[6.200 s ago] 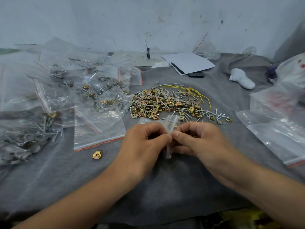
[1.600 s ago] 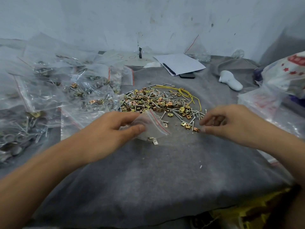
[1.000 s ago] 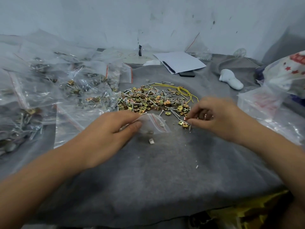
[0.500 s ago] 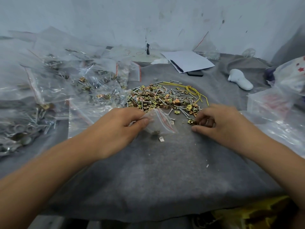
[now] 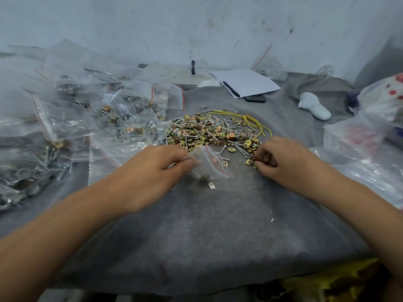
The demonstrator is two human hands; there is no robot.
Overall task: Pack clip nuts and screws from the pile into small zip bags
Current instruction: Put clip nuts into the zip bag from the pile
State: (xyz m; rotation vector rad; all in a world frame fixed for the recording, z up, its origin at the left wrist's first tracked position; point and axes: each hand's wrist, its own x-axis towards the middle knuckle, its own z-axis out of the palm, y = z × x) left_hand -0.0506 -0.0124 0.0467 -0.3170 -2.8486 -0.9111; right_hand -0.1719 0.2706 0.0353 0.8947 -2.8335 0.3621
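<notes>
A pile of brass-coloured clip nuts and silver screws (image 5: 213, 132) lies on the grey cloth in the middle of the table. My left hand (image 5: 152, 171) pinches a small clear zip bag (image 5: 209, 163) with a red seal line, held just in front of the pile; a clip nut shows inside it. My right hand (image 5: 281, 162) is at the pile's right edge, its fingertips pinching a clip nut (image 5: 254, 158). A small white piece (image 5: 211, 185) lies on the cloth below the bag.
Filled zip bags (image 5: 113, 118) are heaped on the left. More plastic bags (image 5: 357, 138) lie at the right. A yellow wire (image 5: 253, 120), white paper with a pen (image 5: 244, 83), a phone and a white object (image 5: 314, 106) lie behind the pile. The grey cloth (image 5: 207, 236) covers the table.
My right hand has closed its fingertips on a clip nut at the pile's right edge. My left hand still holds the small bag in the same spot.
</notes>
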